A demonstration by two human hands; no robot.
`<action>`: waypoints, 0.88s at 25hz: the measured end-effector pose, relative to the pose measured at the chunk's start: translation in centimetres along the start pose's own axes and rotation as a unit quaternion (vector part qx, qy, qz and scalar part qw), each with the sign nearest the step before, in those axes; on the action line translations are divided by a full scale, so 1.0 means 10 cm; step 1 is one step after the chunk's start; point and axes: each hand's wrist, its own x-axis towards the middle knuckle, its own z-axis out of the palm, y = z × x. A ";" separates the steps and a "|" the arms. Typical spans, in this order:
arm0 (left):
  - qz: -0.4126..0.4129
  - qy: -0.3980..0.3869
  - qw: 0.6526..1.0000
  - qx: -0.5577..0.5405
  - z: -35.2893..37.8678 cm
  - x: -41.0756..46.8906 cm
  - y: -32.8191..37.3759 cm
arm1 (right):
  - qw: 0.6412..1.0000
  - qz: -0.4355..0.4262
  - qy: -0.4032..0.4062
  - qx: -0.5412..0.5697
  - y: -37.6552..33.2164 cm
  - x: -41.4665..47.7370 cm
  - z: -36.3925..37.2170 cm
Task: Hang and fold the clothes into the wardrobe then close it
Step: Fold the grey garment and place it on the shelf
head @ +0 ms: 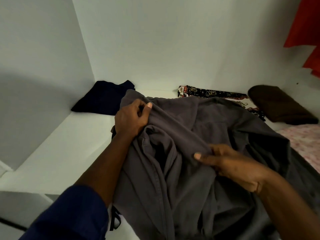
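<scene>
**Grey garment on shelf, both hands gripping it**

Nearest the camera: dark blue sleeve point(69, 213) on the left arm, and the lower folds of the grey garment point(181, 187), which spill over the front edge of the white wardrobe shelf point(60, 153).

- Left hand point(129, 116): fingers curled round a bunched fold at the garment's far left end, thumb on top.
- Right hand point(233, 167): pinches the same long fold nearer the front, thumb pressed on the cloth.
- The fold runs taut between the two hands; the rest of the garment lies crumpled across the middle of the shelf.
- Back left corner: folded navy garment point(102, 99), flat, just beside the grey one.
- Back edge, centre-right: patterned dark cloth point(207, 93), partly under the grey garment.
- Back right: folded brown item point(280, 104).
- Right edge: pink floral cloth point(304, 139).
- Top right: red fabric point(306, 32) hangs down; what it hangs from is out of frame.
</scene>
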 end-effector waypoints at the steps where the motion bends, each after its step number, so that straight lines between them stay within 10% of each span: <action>1: 0.010 -0.012 1.000 0.003 -0.01 -0.01 0.01 | 0.998 -0.011 0.044 0.038 0.04 -0.01 0.01; 6: 0.093 -0.058 0.994 -0.021 -0.05 -0.05 0.05 | 0.968 -0.030 0.234 0.080 0.06 -0.05 0.04; 11: 0.168 -0.123 0.977 -0.048 -0.08 -0.02 0.07 | 0.963 0.036 0.156 -0.216 -0.64 -0.46 -0.29; 14: 0.168 -0.119 0.977 -0.062 -0.06 -0.01 0.00 | 0.814 0.109 0.243 -0.516 -1.02 -0.46 -0.45; 19: 0.030 -0.109 0.994 -0.011 -0.04 0.12 0.06 | 0.578 0.028 0.560 -0.593 -1.52 -0.09 -0.43; 22: 0.031 -0.174 0.982 0.060 -0.03 0.34 0.20 | 0.544 0.059 0.623 -0.559 -1.58 0.13 -0.49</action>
